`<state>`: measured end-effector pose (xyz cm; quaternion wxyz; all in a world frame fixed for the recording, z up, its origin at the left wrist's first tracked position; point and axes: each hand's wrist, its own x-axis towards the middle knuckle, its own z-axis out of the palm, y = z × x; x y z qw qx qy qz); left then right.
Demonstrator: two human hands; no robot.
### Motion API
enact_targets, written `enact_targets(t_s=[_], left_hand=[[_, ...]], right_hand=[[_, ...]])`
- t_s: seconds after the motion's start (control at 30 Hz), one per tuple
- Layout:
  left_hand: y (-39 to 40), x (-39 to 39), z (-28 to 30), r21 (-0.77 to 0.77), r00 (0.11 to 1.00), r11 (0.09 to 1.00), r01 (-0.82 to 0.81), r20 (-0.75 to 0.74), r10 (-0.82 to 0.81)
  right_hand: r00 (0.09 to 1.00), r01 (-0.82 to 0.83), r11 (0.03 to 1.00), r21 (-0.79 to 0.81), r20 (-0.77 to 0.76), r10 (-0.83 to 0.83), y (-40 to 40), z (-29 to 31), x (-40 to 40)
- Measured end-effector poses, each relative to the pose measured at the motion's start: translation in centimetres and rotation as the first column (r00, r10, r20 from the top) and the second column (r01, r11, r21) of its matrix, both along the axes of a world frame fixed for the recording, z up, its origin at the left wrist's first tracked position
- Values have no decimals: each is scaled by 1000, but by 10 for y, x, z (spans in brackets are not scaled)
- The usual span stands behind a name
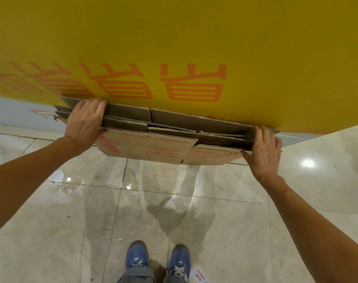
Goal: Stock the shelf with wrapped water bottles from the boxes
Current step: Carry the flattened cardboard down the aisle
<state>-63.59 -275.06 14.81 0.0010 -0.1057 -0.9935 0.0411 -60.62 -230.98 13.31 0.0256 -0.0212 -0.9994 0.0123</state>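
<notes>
Head view: we are holding flattened boxes (166, 137) against a yellow panel (174, 37).
Left hand (86, 119) is gripping their nine o'clock end, right hand (264, 150) their three o'clock end.

**Bright overhead light, glossy glare, wide-angle bend**

The scene is evenly and brightly lit from above. The polished floor (174, 201) throws back hard white glare spots at 3 o'clock and smaller ones at 8 o'clock (ceiling lamps, mirrored). A soft shadow of the person pools at centre, toward 6 o'clock. The orange lettering (116, 82) smears toward 9 o'clock. Straight edges bow near the frame borders. Focus is otherwise crisp.
</notes>
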Motion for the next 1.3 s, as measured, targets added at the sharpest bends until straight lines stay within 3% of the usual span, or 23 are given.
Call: enact_targets(t_s=[0.1, 0.27, 0.43, 0.73, 0.9, 1.1, 1.3], left_hand=[[-2, -7, -6, -18, 999, 1000, 20, 38, -20], [-8, -9, -4, 18, 989, 994, 111, 93, -112], [-11, -9, -1, 132, 978, 991, 30, 203, -56], [-13, 0, -2, 198, 973, 979, 54, 212, -96], [-6, -3, -1, 72, 988, 989, 127, 84, -133], [2, -9, -7, -53, 993, 995, 86, -78, -90], [0, -2, -8, -110, 994, 991, 81, -60, -88]], right_hand=[[998, -56, 998, 8, 31, 56, 0, -3, -8], [997, -77, 985, 156, 41, 71, 1, -4, -19], [980, -149, 986, 81, 142, 137, 8, -3, -23], [975, -204, 976, 79, 108, 195, 14, -6, -14], [989, -143, 986, 83, 59, 138, 14, -9, -21], [995, -41, 994, 99, -90, 50, 11, -15, -24], [999, -9, 998, 63, -49, 12, 12, -10, -16]])
